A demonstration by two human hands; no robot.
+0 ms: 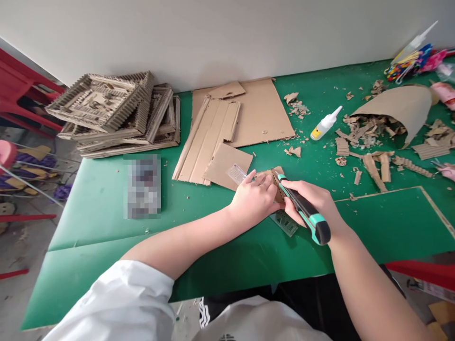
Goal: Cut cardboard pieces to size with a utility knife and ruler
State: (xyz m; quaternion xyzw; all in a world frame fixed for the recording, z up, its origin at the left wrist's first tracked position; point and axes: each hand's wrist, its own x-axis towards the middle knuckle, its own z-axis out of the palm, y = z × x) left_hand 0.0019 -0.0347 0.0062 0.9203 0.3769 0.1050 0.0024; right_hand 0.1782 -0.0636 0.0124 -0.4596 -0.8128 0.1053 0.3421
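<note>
My right hand is closed around a black and teal utility knife. The knife's front end is at the edge of a small cardboard piece. My left hand has its bent fingers on that piece, with the thumb at its near side; the palm hides much of it. A clear plastic stencil ruler runs beneath my left hand, its other end showing beyond the hand. That far end lies over a square cardboard sheet. The blade's tip cannot be made out.
Stacked corrugated cardboard frames stand at the back left of the green table. A blurred-out object lies before them. Larger cardboard sheets are by the wall. A glue bottle, cardboard scraps and a curved cardboard shell are right.
</note>
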